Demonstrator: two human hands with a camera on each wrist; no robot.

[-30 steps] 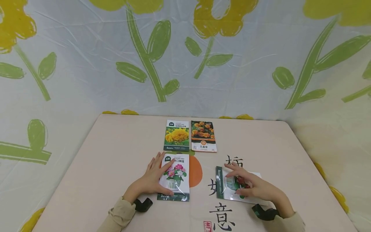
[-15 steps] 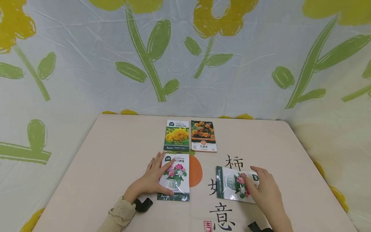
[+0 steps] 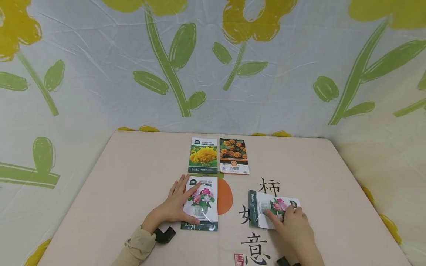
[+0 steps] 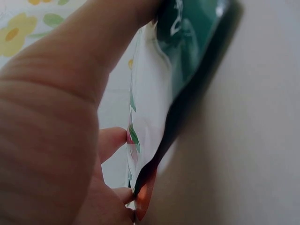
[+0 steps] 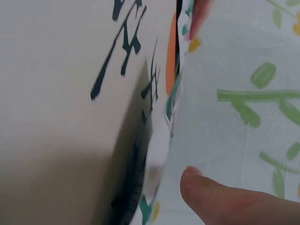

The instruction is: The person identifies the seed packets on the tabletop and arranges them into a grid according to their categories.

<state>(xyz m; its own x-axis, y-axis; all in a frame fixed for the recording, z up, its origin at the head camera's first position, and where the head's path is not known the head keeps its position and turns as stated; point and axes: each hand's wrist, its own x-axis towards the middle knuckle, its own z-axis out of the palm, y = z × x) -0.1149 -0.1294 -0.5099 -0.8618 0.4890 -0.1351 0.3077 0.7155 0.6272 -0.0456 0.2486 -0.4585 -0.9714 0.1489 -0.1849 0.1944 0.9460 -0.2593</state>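
Fingers spread, my left hand (image 3: 173,205) rests on the upright white-and-green seed packet (image 3: 207,212) printed with potted pink flowers. Its thumb (image 4: 117,33) reaches the packet's green lower end in the left wrist view. A second packet of the same design (image 3: 261,211) lies sideways on the right. Over its right part is my right hand (image 3: 297,227), thumb pointing left and the other fingers bent. The right wrist view shows that thumb (image 5: 201,190) apart from the packet's face; the other fingertips are hidden there.
Behind lie a yellow-flower seed packet (image 3: 203,156) and an orange-flower one (image 3: 234,157), side by side. Black characters (image 3: 254,249) and an orange print (image 3: 225,195) mark the pale table. A flower-patterned cloth (image 3: 283,99) stands behind and at the sides.
My right hand drew back from over the sideways packet toward its right end, then came a little left again with the thumb stretched out. The left hand and the packets look still.
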